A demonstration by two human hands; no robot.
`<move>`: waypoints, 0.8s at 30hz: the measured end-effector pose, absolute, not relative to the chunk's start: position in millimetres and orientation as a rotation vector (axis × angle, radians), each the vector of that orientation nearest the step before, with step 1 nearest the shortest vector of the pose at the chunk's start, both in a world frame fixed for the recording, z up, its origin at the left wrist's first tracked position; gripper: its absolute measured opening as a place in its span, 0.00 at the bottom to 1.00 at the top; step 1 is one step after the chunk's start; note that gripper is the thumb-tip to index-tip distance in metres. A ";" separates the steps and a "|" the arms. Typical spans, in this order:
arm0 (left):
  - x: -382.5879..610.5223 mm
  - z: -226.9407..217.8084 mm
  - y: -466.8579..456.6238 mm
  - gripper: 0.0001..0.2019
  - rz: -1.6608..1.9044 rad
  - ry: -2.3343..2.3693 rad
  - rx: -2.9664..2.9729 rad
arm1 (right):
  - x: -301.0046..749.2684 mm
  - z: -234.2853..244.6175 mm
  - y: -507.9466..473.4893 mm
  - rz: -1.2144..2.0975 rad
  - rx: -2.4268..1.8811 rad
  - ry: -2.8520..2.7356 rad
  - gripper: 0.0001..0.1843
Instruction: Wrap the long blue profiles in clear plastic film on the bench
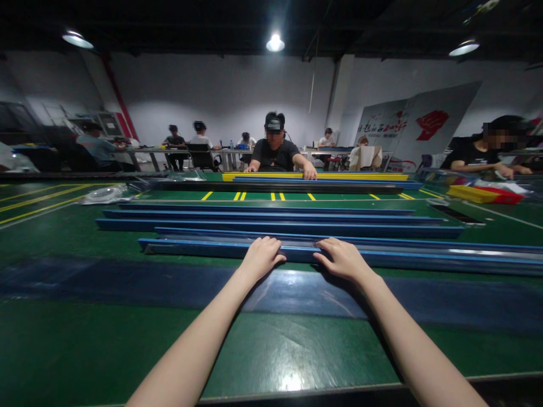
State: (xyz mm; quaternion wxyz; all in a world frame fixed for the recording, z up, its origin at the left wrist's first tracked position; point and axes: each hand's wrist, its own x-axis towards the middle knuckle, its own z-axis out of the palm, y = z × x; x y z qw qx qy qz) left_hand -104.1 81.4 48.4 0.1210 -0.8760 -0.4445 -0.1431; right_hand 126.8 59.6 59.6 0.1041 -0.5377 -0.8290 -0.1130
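Note:
A long blue channel [203, 247] with raised side walls lies crosswise on the green table, its right end running toward the frame's edge. Over its near wall, my left hand [263, 254] is closed, fingers inside the trough and thumb in front. A short distance to the right, my right hand [341, 259] grips the same wall in a like way. The fingertips of both hands are partly hidden behind the wall. Nearer to me, a flat, dark blue translucent strip [292, 285] lies under my forearms.
More blue channels [280, 226] lie beyond. Further off are a black bar [280, 187] and a yellow channel [360, 176] under a co-worker's hand [309, 171]. Clear wrapping [104, 194] lies at left. Yellow and red bins [483, 194] stand at right, near another person [487, 152].

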 end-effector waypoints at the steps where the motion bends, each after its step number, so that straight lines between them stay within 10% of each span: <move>1: -103.9 48.5 81.4 0.12 -0.418 -1.302 -2.560 | 126.3 60.0 59.3 -0.339 -1.589 -2.446 0.18; 24: -102.8 49.2 80.0 0.12 -0.406 -1.332 -2.557 | 121.1 61.7 57.8 -0.388 -1.677 -2.465 0.18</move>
